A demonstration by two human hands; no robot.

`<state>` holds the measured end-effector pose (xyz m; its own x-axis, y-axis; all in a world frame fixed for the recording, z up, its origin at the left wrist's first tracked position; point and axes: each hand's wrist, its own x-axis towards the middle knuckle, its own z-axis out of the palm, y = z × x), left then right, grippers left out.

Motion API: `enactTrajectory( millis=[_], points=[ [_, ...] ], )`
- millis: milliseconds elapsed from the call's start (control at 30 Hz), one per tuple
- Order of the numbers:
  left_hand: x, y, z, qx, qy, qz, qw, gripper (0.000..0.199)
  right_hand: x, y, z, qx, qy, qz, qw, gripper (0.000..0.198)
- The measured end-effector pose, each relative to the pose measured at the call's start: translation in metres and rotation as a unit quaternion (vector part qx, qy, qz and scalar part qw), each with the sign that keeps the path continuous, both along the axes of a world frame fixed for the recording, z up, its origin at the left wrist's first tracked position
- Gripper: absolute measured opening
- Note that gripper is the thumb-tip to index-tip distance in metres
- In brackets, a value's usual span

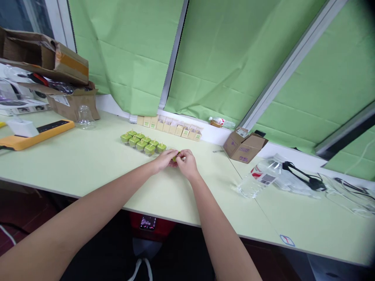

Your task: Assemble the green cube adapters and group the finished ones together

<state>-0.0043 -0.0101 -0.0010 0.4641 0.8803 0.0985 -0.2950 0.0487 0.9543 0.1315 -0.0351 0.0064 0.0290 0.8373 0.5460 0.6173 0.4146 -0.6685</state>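
My left hand (165, 160) and my right hand (188, 164) meet over the table (111, 168), their fingers closed around a small green-topped cup (175, 158). Fingers cover most of that cup; something reddish and clear shows just beneath it. To the left of my hands stand several similar small clear cups with green tops (141, 145), set in two slanting rows. A short, thin yellowish piece sticks up from many of the tops.
Several small tan boxes (166, 127) line the wall behind. At right are an open carton (244, 146), a large clear bottle (259, 177) and cables. A yellow power strip (49, 132), a clear dome (85, 116) and stacked cardboard boxes (73, 103) occupy the left.
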Motion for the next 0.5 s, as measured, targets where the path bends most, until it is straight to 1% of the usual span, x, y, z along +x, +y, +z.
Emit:
enactTrajectory(
  millis=[133,267,333,400,467,500],
  points=[
    [-0.001,0.0,0.001,0.005,0.02,0.011,1.0,0.037,0.001,-0.001,-0.001,-0.012,0.005,0.002,1.0,0.007],
    [0.001,0.0,0.0,0.006,0.064,0.03,0.998,0.037,0.001,-0.003,-0.001,-0.063,0.018,0.004,0.998,0.009],
    [-0.001,-0.001,0.002,0.016,0.089,0.037,0.995,0.036,0.0,-0.004,0.0,-0.076,0.015,0.003,0.997,0.011],
    [-0.007,-0.003,0.01,0.068,0.122,0.057,0.989,0.035,0.0,-0.004,0.0,-0.07,0.01,-0.001,0.997,0.012],
    [-0.015,-0.011,0.023,0.161,0.151,0.084,0.972,0.034,0.0,-0.003,0.001,-0.062,0.011,-0.01,0.998,0.013],
    [-0.019,-0.018,0.03,0.205,0.155,0.085,0.963,0.034,0.0,-0.003,0.002,-0.06,0.016,-0.015,0.998,0.013]
  ],
)
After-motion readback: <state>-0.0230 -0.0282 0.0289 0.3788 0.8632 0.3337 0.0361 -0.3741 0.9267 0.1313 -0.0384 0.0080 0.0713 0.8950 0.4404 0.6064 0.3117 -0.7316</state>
